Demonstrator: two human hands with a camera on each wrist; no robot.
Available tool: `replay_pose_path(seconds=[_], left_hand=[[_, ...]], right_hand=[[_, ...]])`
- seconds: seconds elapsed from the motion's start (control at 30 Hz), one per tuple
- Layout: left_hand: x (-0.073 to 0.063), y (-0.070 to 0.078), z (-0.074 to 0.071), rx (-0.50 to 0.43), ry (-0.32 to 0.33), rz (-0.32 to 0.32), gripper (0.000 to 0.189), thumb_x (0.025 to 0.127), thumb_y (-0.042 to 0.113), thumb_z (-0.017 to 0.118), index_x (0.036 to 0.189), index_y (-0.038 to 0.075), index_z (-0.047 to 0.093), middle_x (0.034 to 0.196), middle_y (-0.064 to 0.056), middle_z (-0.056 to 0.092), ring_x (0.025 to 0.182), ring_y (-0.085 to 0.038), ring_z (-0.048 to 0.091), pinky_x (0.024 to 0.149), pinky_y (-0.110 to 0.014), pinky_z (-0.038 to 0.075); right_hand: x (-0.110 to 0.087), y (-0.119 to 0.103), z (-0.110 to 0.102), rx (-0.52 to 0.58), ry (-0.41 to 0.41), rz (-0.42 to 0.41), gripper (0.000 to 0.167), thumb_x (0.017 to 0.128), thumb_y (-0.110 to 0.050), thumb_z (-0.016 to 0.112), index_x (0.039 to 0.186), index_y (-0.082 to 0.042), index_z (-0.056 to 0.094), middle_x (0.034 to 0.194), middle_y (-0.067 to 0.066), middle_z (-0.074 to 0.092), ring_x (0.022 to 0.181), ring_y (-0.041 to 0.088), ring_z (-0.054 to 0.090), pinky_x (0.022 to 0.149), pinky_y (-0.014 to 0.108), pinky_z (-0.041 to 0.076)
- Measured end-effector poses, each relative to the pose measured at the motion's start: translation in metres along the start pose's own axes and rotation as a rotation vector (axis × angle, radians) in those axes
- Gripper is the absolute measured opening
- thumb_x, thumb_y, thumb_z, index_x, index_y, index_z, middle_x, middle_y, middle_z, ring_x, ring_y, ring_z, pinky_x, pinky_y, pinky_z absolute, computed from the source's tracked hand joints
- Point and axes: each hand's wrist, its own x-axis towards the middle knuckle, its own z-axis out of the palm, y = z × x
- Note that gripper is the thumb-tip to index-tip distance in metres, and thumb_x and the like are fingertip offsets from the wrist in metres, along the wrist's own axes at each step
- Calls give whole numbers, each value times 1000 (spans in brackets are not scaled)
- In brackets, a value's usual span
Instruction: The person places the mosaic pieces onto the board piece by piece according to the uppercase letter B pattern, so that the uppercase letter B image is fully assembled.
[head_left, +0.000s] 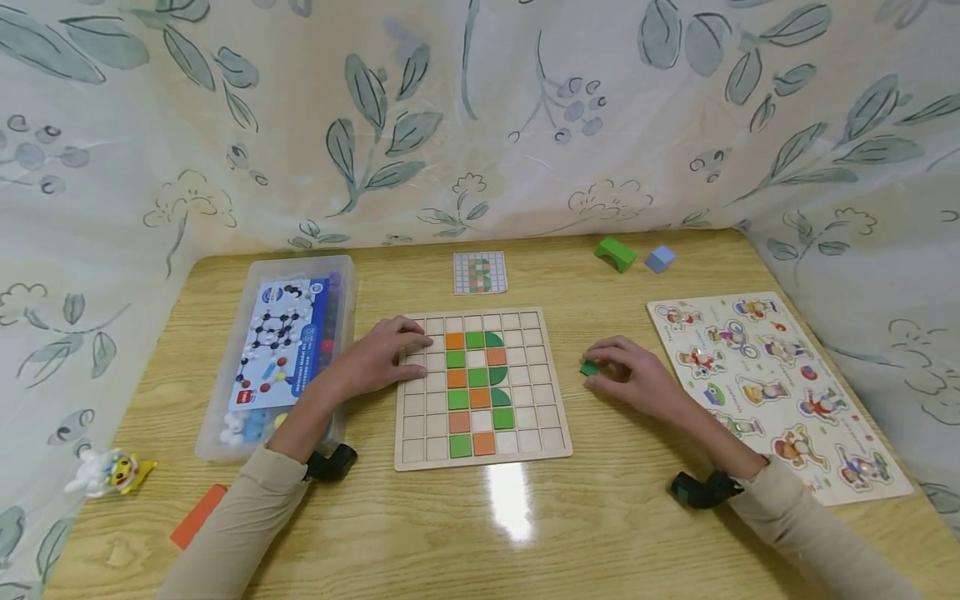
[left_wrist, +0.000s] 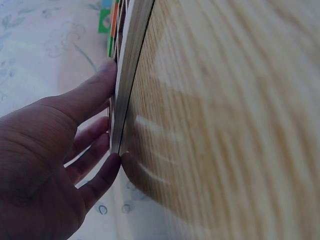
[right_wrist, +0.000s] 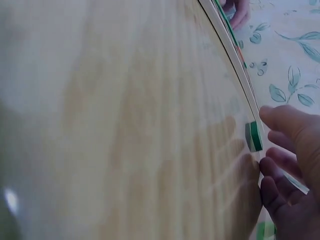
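Note:
In the head view a square wooden grid board (head_left: 557, 443) lies mid-table, its middle columns filled with orange and green square tiles and several dark green rounded tiles. My left hand (head_left: 381, 357) rests at the board's left edge; in the left wrist view the thumb (left_wrist: 102, 80) lies over the rim, and one fingertip meets the table. Right of the board, a small green tile (head_left: 589, 367) lies on the table by the fingertips of my right hand (head_left: 633, 377). The right wrist view has this tile (right_wrist: 255, 136) in front of the spread thumb and fingers, seemingly ungripped.
Behind the board lies a printed pattern card (head_left: 480, 273). A plastic box with a molecular model kit (head_left: 281, 333) stands left, near a toy figure (head_left: 112, 473) and red block (head_left: 198, 517). Green arch (head_left: 616, 254) and blue block (head_left: 660, 259) sit back right; a picture puzzle board (head_left: 780, 392) lies right.

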Motion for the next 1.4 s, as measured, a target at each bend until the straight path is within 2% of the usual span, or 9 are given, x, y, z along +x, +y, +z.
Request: replay_pose_path(seconds=[0.2, 0.37, 0.47, 0.6, 0.77, 0.87, 1.13, 1.27, 1.4], left_hand=[[-1, 0, 0, -10, 5, 6, 45, 89, 32, 71, 128, 11, 63, 131, -8, 54, 119, -27, 48, 99, -45, 44], [-1, 0, 0, -13, 7, 11, 45, 89, 32, 71, 128, 11, 63, 130, -9, 54, 118, -27, 49, 98, -45, 45], [-1, -1, 0, -10, 5, 10, 45, 89, 32, 71, 128, 11, 63, 130, -9, 54, 119, -27, 49, 99, -46, 44], [0, -2, 0, 0, 3, 10, 45, 89, 33, 70, 128, 11, 63, 131, -9, 54, 120, -27, 49, 100, -46, 44], [1, -3, 1, 10, 8, 14, 45, 88, 33, 71, 127, 10, 64, 130, -9, 54, 120, -27, 49, 101, -46, 43], [1, -3, 1, 7, 6, 11, 45, 88, 32, 71, 127, 10, 64, 130, -9, 54, 120, -27, 49, 102, -46, 43], [0, -2, 1, 10, -4, 3, 46, 89, 33, 71, 128, 10, 63, 131, -10, 54, 120, -28, 49, 102, -47, 43], [1, -3, 1, 10, -5, 6, 47, 88, 32, 71, 128, 9, 63, 131, -10, 54, 120, -28, 49, 102, -47, 42], [2, -3, 1, 9, -9, 4, 46, 89, 32, 71, 129, 10, 63, 131, -10, 54, 120, -28, 49, 101, -46, 43]], right_hand=[[1, 4, -6, 44, -87, 18, 34, 88, -17, 72, 121, -13, 67, 127, 6, 59, 108, 9, 55, 84, 21, 47], [1, 7, -8, 75, -152, -6, 31, 91, -12, 67, 122, -14, 67, 132, 7, 57, 117, 7, 51, 88, 20, 47], [1, 9, -8, 71, -160, -30, 30, 92, -9, 65, 121, -15, 67, 131, 7, 57, 118, 5, 51, 89, 18, 47], [2, 12, -7, 43, -150, -61, 31, 91, -5, 65, 121, -14, 68, 128, 8, 59, 115, 14, 56, 87, 18, 48], [4, 12, -7, -5, -150, -81, 31, 90, -7, 67, 120, -13, 68, 126, 8, 61, 112, 26, 58, 84, 25, 50], [5, 11, -7, -24, -159, -85, 30, 89, -7, 68, 119, -13, 68, 125, 8, 61, 109, 24, 60, 82, 27, 51], [8, 7, -6, -56, -151, -119, 32, 87, -9, 72, 118, -14, 69, 117, 2, 61, 101, 10, 58, 82, 26, 50], [11, 3, -2, -101, -95, -180, 28, 83, -8, 75, 110, -12, 71, 108, 1, 62, 94, 12, 58, 79, 28, 49], [12, -15, 8, -61, -35, -223, 26, 79, -6, 76, 104, -10, 72, 101, 1, 62, 86, 11, 58, 73, 26, 49]])
